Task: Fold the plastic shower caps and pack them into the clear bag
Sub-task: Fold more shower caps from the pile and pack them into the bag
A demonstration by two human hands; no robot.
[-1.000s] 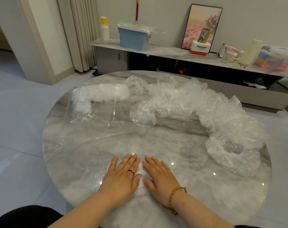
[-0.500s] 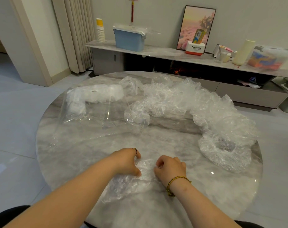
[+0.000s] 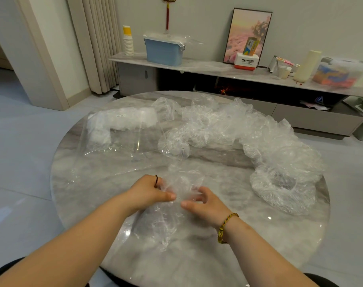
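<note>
**Cap handling: thin, limp film**

One cap (image 3: 166,222) is held over the near middle of the surface (image 3: 249,245). Its upper edge is pinched by the left grip (image 3: 147,191) and gathered between the thumb and curled fingers of the right grip (image 3: 207,204). The film is judged light, slippery and easily torn, so hold is best taken at the rim. The bag (image 3: 114,148) lies beyond, to the left.

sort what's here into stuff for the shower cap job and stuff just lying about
Job: crinkled clear plastic shower cap gripped by left hand and right hand; heap of clear caps; large clear plastic bag.
Lying about: blue plastic box; stack of paper cups; framed pink picture.
</note>
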